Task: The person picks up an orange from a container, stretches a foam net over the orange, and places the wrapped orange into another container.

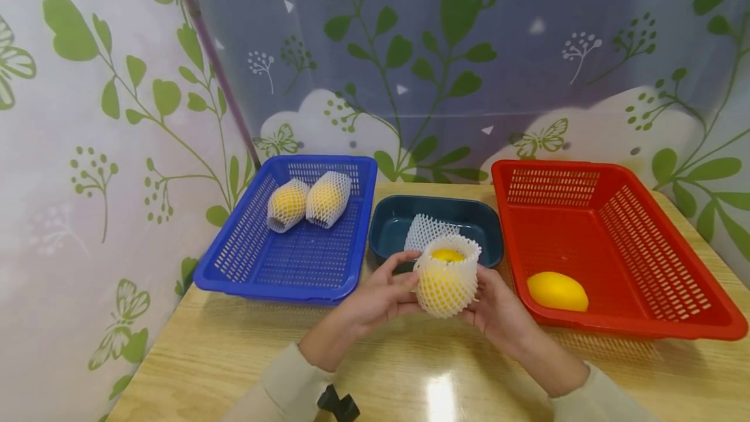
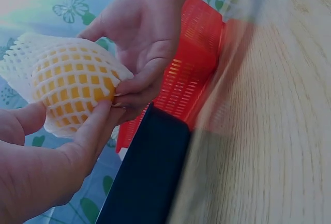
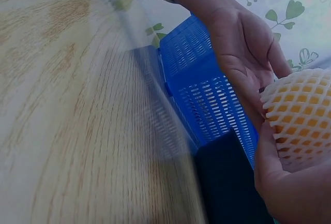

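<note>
Both hands hold a yellow mango (image 1: 448, 255) wrapped in a white foam net sleeve (image 1: 445, 288), raised over the front edge of the dark teal tray. My left hand (image 1: 381, 295) grips its left side with thumb and fingers. On the opposite side, my right hand (image 1: 498, 311) holds the sleeve, its fingers partly hidden behind it. The sleeve's open end faces up, with the mango's top showing inside. In the left wrist view, the fingertips of both hands meet under the netted mango (image 2: 77, 81). The right wrist view cuts off part of the netted mango (image 3: 302, 113).
A blue basket (image 1: 293, 266) at left contains two netted mangoes (image 1: 307, 202). The teal tray (image 1: 387, 213) in the middle has a white foam net (image 1: 430, 230) in it. At right, a red basket (image 1: 562, 226) contains a bare mango (image 1: 558, 292). A black object (image 1: 338, 404) is near the left sleeve.
</note>
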A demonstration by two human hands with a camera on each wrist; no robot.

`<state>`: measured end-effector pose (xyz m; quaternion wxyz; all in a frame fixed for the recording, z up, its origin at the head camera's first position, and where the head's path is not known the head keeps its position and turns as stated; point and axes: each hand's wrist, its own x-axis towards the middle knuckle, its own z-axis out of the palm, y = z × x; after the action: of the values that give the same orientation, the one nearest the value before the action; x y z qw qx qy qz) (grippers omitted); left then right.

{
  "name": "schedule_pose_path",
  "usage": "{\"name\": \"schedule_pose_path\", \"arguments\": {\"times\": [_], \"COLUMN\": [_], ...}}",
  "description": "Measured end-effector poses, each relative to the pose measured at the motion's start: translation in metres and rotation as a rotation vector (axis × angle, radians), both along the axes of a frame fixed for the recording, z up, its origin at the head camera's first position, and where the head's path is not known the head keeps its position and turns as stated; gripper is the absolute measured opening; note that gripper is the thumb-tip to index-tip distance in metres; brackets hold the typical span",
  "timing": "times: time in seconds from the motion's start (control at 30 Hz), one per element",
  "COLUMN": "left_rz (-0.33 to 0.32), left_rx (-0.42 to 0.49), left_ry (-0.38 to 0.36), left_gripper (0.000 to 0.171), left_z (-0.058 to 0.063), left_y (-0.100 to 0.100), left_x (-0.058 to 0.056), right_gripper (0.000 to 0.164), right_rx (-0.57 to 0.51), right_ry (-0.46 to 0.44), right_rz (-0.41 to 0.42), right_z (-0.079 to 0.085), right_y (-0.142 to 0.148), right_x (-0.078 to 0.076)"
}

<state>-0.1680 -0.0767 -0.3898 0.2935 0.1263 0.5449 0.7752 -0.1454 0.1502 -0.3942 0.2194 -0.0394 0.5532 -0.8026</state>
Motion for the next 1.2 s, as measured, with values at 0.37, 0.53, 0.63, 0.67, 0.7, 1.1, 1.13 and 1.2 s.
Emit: {"name": "schedule_pose_path", "arguments": {"times": [0.37, 0.53, 0.63, 0.67, 0.7, 1.1, 1.13, 1.2], "left_rz": [0.009, 0.02, 0.017, 0.016, 0.014, 0.018, 0.019, 0.019], "left_rx": [-0.002, -0.016, -0.025, -0.027, -0.029, -0.028, -0.025, -0.017], "left_ry": [-0.028, -0.022, -0.016, -0.016, -0.015, -0.019, -0.019, -0.02], "left_gripper": [0.042, 0.045, 0.047, 0.047, 0.047, 0.041, 0.041, 0.04], "left_z": [0.0014, 0.0036, 0.0036, 0.0034, 0.0031, 0.005, 0.0055, 0.0065], "left_y": [0.0009, 0.0018, 0.0016, 0.0017, 0.0016, 0.0015, 0.0013, 0.0009], "left_x": [0.0002, 0.0005, 0.0007, 0.0006, 0.0003, -0.0019, -0.0023, -0.0031], "right_gripper": [0.05, 0.043, 0.041, 0.041, 0.04, 0.048, 0.048, 0.045], "right_rx": [0.013, 0.001, -0.015, -0.02, -0.023, 0.005, 0.004, 0.0], "right_ry": [-0.001, 0.008, 0.004, 0.002, 0.002, 0.005, 0.007, 0.013], "right_rz": [0.005, 0.007, 0.007, 0.008, 0.008, 0.011, 0.012, 0.012], "right_z": [0.0006, -0.0011, -0.0022, -0.0026, -0.0027, -0.0015, -0.0007, 0.0006], "right_y": [0.001, 0.0006, 0.0004, 0.0004, 0.0004, -0.0001, 0.0, 0.0], "right_x": [-0.0004, -0.0008, -0.0008, -0.0009, -0.0008, -0.0009, -0.001, -0.0012]}}
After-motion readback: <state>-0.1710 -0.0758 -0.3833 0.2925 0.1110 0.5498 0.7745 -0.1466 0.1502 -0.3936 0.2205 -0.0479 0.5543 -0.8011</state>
